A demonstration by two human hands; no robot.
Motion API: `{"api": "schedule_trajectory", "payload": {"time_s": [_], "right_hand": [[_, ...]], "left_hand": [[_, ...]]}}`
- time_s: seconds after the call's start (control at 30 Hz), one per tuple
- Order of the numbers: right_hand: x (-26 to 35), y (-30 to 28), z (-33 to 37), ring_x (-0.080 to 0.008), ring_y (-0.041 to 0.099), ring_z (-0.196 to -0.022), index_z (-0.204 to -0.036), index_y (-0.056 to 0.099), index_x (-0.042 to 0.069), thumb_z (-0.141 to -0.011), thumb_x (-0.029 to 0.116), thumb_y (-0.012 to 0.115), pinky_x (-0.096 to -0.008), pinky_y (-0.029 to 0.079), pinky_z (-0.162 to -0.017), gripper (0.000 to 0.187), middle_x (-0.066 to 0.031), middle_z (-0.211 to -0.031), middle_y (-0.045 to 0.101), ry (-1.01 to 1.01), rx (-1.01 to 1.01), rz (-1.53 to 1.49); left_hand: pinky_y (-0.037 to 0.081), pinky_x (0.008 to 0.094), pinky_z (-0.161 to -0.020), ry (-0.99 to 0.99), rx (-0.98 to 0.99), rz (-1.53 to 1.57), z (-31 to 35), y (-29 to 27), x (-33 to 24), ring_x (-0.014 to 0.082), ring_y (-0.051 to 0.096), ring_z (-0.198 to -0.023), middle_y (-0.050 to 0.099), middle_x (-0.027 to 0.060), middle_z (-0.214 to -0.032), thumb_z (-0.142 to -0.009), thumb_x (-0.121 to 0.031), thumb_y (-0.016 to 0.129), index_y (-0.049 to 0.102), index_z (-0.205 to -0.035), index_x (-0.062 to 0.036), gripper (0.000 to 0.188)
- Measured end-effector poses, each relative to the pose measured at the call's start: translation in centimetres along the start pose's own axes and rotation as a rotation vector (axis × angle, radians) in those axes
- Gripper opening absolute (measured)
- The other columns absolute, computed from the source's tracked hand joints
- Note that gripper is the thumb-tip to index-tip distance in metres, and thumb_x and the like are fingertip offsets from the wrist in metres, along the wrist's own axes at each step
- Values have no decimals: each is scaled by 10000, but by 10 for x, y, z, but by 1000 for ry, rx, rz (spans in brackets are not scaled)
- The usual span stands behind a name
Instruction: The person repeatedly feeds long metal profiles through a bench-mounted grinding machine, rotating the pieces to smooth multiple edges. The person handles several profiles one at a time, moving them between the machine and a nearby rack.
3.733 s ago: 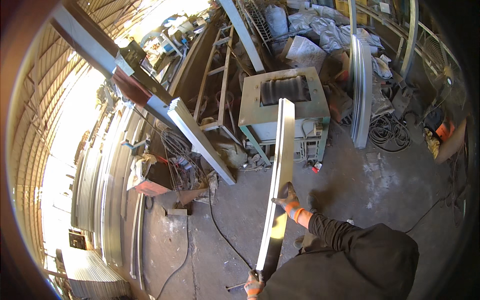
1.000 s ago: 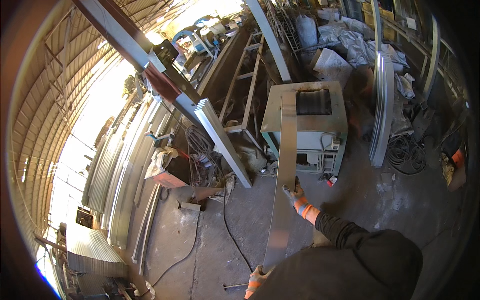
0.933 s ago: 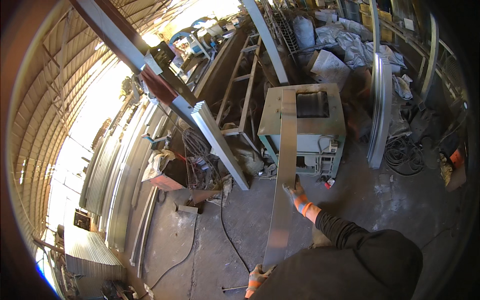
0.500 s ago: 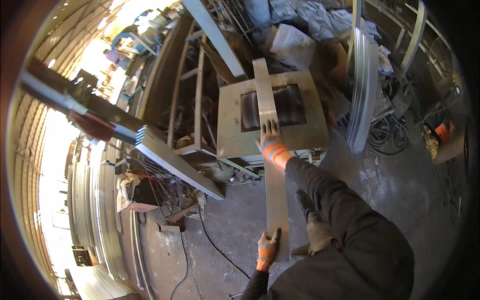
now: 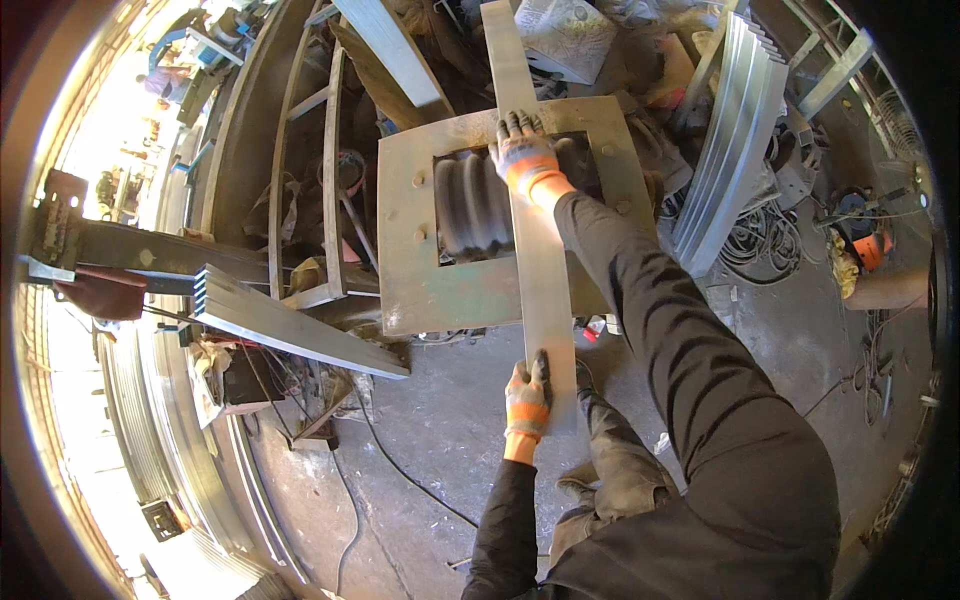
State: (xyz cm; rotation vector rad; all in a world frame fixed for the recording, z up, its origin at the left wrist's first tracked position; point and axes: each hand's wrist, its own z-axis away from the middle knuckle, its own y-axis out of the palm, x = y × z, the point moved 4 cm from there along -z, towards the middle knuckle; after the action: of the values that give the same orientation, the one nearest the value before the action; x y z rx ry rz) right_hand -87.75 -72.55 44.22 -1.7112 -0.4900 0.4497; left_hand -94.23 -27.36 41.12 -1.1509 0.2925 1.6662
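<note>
A long flat metal bar [image 5: 541, 290] lies lengthwise across a steel machine table [image 5: 440, 295] and reaches back toward me. My left hand [image 5: 527, 402], in a grey and orange work glove, grips the bar near its close end, thumb on top. Flat on the bar's upper face, fingers stretched out, rests my gloved right hand [image 5: 526, 160], over the table's square opening. Inside that opening sits a dark ribbed drum [image 5: 474, 208], partly covered by the bar and my right hand. What the bar's underside touches is hidden.
On the right leans a stack of metal bars [image 5: 728, 150] beside coiled cables [image 5: 762, 240]. To the left, a bundle of bars [image 5: 300, 325] slants down near a metal frame [image 5: 332, 170]. A cable [image 5: 410, 475] runs along the floor.
The bar has slid away from me over the table, its far end now further out. Both my hands have moved forward, and my view has shifted closer to the table.
</note>
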Motion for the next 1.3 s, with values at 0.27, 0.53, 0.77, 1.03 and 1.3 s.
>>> {"api": "schedule_trajectory", "payload": {"time_s": [0.27, 0.53, 0.77, 1.03, 1.3], "right_hand": [[48, -67, 146, -362, 430, -1657, -1668, 558, 81, -1141, 410, 507, -764, 247, -1318, 623, -174, -1777, 491, 45, -2, -86], [132, -116, 384, -397, 353, -1701, -1695, 494, 19, -1134, 406, 492, -803, 259, -1282, 681, -217, -1818, 420, 39, 7, -152], [210, -170, 579, -396, 379, -1674, -1637, 554, 10, -1077, 363, 557, -769, 297, -1242, 662, -214, -1790, 450, 28, 2, -167], [260, -212, 700, -407, 309, -1708, -1705, 455, 21, -1012, 454, 672, -739, 253, -1310, 846, -183, -1827, 380, 96, 91, -383], [237, -149, 696, -292, 780, -1117, -1374, 740, -38, -752, 286, 1046, -438, 610, -979, 765, -176, -1259, 813, 824, 303, -1577]], "left_hand": [[587, 466, -840, -108, 6, -13, 130, -44, 72, 359, 774, -907, 820, 245, -1026, -1150, -472, 684, 749, -1216, 10, 490], [557, 393, -801, -51, 7, -32, 331, -110, 217, 175, 640, -850, 788, 114, -933, -1139, -500, 719, 758, -1143, 11, 513], [577, 484, -848, -30, 4, -170, 498, -168, 338, 417, 728, -901, 786, 261, -982, -1137, -503, 693, 741, -1100, 7, 514], [588, 596, -866, 161, -100, -471, 613, -214, 405, 538, 756, -991, 789, 282, -970, -1087, -660, 661, 702, -1051, -59, 603], [632, 537, -830, 314, -334, -678, 630, -244, 339, 413, 809, -938, 817, 202, -1030, -998, -631, 804, 720, -1149, -59, 598]]}}
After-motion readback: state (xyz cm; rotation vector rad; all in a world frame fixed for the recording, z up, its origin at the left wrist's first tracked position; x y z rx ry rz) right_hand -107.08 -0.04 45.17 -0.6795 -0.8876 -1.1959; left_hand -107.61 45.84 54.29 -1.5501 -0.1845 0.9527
